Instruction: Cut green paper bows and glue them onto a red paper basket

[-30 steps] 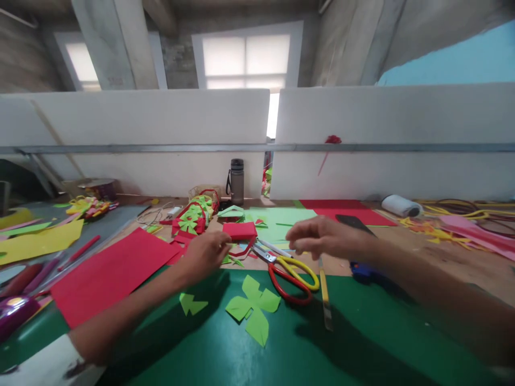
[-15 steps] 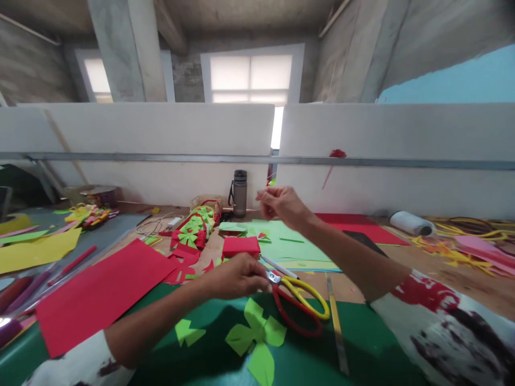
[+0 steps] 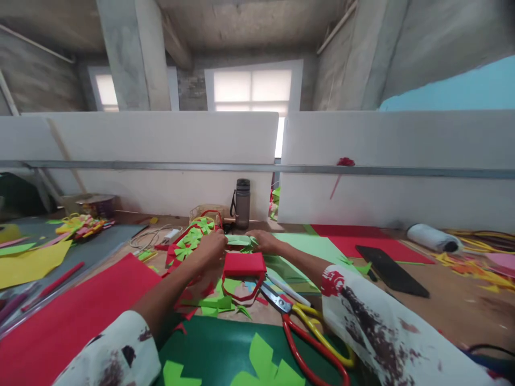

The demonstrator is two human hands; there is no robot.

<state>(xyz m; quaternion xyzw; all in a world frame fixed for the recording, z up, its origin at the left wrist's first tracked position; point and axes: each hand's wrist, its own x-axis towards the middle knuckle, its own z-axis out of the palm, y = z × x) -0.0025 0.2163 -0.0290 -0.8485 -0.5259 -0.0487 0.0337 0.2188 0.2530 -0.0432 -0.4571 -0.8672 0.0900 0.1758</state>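
Note:
Both my arms reach forward over the table. My left hand [image 3: 211,245] and my right hand [image 3: 263,241] meet at a small folded light-green paper piece [image 3: 239,240], each closed on one end of it. Just below that piece lies a folded red paper block [image 3: 243,264] with a red paper strip looping under it. A heap of red and green paper flowers [image 3: 189,239] sits just left of my left hand. Red-and-yellow scissors [image 3: 308,332] lie near my right forearm. A green flower-shaped cutout [image 3: 267,370] rests on the dark green mat [image 3: 213,354] close to me.
A big red sheet [image 3: 76,316] covers the left. Light-green sheets [image 3: 311,247] and red sheets [image 3: 362,241] lie at right, with a black flat object [image 3: 391,262] and a white roll [image 3: 432,237]. A grey bottle [image 3: 242,196] stands before the white partition [image 3: 161,155]. Yellow paper [image 3: 30,262] lies far left.
My right hand came down from mid-air to the green paper piece. My left hand moved forward from the scissors to the same piece. The view shifted forward and closer.

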